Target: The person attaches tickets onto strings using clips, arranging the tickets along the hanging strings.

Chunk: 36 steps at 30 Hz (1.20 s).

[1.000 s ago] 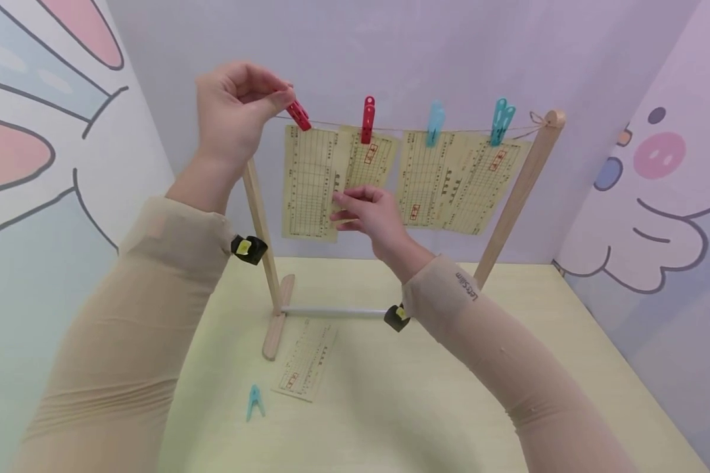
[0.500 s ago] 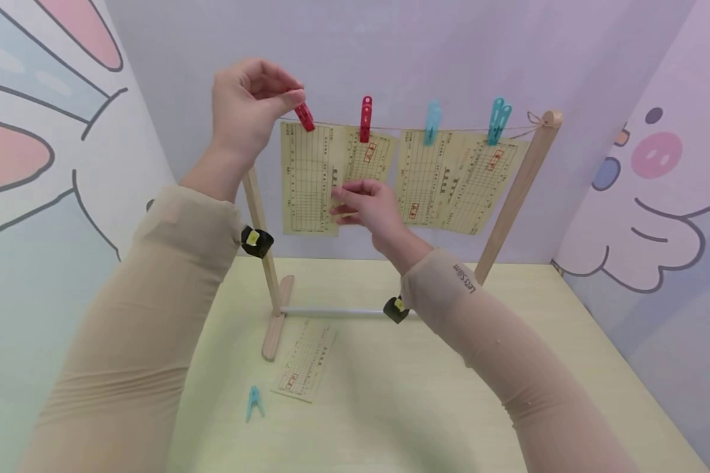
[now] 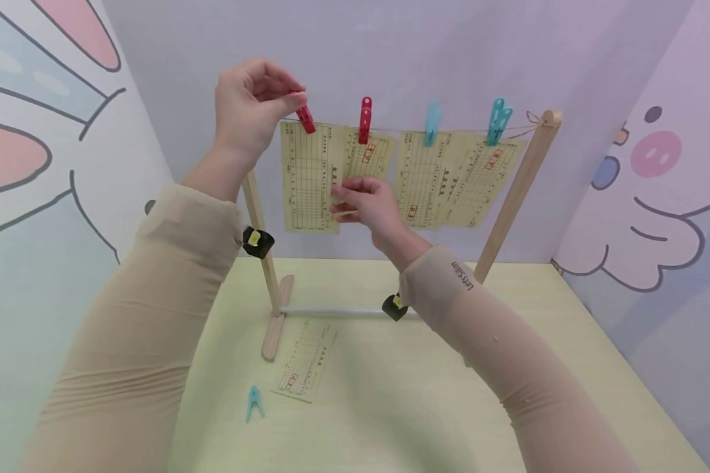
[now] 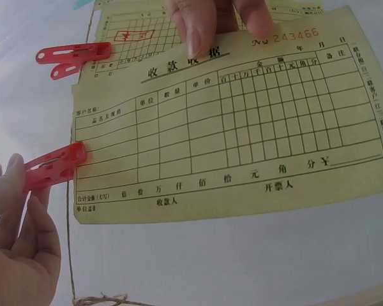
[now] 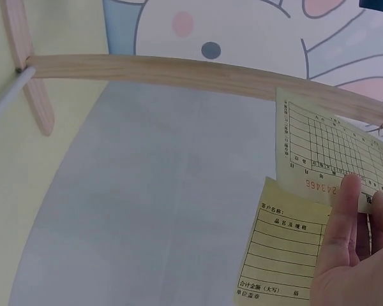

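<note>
My left hand [image 3: 245, 112] pinches a red clothespin [image 3: 305, 118] at the upper left. The clothespin's front end is over the top edge of a yellow receipt slip [image 3: 307, 177] at the string; in the left wrist view the same clothespin [image 4: 67, 160] overlaps the slip's edge. My right hand [image 3: 369, 203] pinches that slip by its right side, the thumb showing in front. In the right wrist view my right hand's fingers [image 5: 345, 223] lie against the slip [image 5: 300, 140]. Another slip [image 3: 369, 154] hangs behind, under a second red clothespin [image 3: 364, 121].
Two more slips hang from a pale blue clothespin [image 3: 432, 123] and a teal clothespin [image 3: 498, 123]. Wooden posts [image 3: 517, 197] hold the string. On the table [image 3: 420, 407] lie a slip [image 3: 304, 361] and a blue clothespin [image 3: 254, 403].
My left hand has moved slightly right with the red clothespin. The slip's top edge has risen a little to the string. My right hand keeps its hold on the slip, barely higher.
</note>
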Available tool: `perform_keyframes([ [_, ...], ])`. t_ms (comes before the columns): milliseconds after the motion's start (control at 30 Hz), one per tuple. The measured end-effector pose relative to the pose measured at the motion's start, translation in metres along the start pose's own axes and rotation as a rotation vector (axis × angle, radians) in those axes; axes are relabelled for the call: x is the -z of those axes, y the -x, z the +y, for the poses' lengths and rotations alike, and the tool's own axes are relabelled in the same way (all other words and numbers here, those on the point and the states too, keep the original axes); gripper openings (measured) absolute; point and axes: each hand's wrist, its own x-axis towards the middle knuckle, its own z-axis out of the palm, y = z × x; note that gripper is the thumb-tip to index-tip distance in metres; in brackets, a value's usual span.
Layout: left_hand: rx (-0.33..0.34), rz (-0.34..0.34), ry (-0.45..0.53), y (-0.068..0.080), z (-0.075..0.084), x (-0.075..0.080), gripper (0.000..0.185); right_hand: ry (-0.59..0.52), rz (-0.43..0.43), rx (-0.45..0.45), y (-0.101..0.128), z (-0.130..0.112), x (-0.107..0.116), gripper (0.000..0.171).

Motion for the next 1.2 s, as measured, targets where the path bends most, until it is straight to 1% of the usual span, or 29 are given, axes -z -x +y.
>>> perform_keyframes([
  [100, 0.022, -0.007, -0.008, -0.0004, -0.0006, -0.0005, 0.014, 0.000, -0.004, -0.002, 0.0008, 0.0002, -0.0013, 0.011],
  [200, 0.039, -0.022, -0.036, -0.0001, -0.0005, -0.0015, 0.013, 0.006, -0.006, -0.002, 0.0012, 0.0009, -0.0023, 0.012],
  [433, 0.045, -0.064, -0.161, 0.0021, 0.0000, -0.0036, 0.008, 0.019, -0.009, 0.008, 0.0012, 0.0019, -0.0023, 0.014],
  [667, 0.067, -0.109, -0.195, 0.0027, -0.0012, -0.0045, 0.021, 0.032, -0.006, 0.003, 0.0007, 0.0050, 0.0011, 0.014],
  [933, 0.068, -0.136, -0.242, 0.0043, 0.0001, -0.0047, 0.025, -0.005, -0.005, 0.006, -0.0004, 0.0055, 0.0006, 0.010],
  [1067, 0.085, -0.147, -0.264, 0.0050, 0.0026, -0.0034, 0.025, -0.002, -0.019, 0.011, -0.0009, 0.0061, -0.0008, 0.009],
  [1200, 0.112, -0.176, -0.293, 0.0058, 0.0054, -0.0023, 0.028, 0.013, -0.021, 0.008, -0.0009, 0.0072, -0.0008, 0.011],
])
